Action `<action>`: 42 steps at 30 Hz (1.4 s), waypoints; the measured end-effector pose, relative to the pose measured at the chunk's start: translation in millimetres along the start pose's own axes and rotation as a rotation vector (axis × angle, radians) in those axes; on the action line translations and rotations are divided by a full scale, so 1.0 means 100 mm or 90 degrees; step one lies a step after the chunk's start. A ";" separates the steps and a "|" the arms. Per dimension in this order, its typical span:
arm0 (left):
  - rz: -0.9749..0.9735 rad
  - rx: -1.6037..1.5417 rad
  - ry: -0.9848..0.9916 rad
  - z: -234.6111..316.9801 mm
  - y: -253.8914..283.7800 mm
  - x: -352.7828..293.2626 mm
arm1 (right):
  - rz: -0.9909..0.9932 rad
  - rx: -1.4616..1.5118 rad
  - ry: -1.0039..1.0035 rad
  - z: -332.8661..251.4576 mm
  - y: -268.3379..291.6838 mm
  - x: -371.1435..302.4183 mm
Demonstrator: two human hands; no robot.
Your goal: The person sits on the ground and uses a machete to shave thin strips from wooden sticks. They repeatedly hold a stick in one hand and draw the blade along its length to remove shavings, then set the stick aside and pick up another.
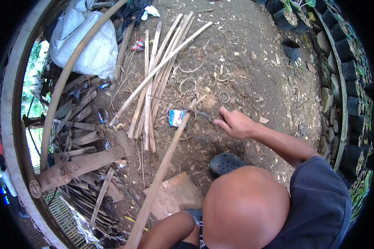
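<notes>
My right hand [238, 124] is closed round the handle of a thin dark knife [202, 113]. Its blade reaches left and meets the upper part of a long wooden strip [161, 178], probably split bamboo. That strip slants from the lower edge up to the middle of the view. My left hand is out of view; the strip's lower end runs off beside my bent left knee. Just left of the blade's crossing, a small blue and white packet [176, 118] lies on the soil. Beyond it rests a loose bundle of long pale strips [157, 79].
Curled shavings [188, 85] litter the dirt ground. On the left are a thick log [81, 167], scrap wood and a white sack [85, 41]. A flat cardboard piece [174, 195] lies near my dark clog [226, 164]. Black planting bags [353, 114] line the right, behind stones.
</notes>
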State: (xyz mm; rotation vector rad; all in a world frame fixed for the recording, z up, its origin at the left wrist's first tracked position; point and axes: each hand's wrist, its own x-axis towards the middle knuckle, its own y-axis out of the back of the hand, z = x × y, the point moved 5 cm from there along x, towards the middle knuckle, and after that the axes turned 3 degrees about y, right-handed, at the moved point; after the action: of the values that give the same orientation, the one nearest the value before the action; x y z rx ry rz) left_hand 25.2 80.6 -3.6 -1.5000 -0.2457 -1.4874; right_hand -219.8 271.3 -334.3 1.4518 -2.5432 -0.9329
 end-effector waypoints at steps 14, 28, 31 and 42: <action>0.027 0.102 -0.001 -0.08 -0.02 0.00 | -0.128 0.025 -0.063 0.35 -0.15 -0.16; 0.286 0.342 -0.033 -0.33 0.97 0.40 | 0.140 0.037 -0.202 1.09 -0.18 -0.21; 0.361 0.382 -0.045 -0.10 1.78 0.63 | 0.220 0.016 -0.269 1.02 -0.10 -0.45; 0.722 0.422 0.062 -0.10 3.66 -0.20 | 0.332 -0.357 -0.105 0.60 0.43 -0.53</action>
State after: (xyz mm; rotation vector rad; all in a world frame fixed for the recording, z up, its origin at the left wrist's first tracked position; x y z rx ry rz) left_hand 277.1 -102.7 -196.8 -0.7519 0.1625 -0.4637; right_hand -244.2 358.1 -348.1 0.5473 -2.2840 -1.5217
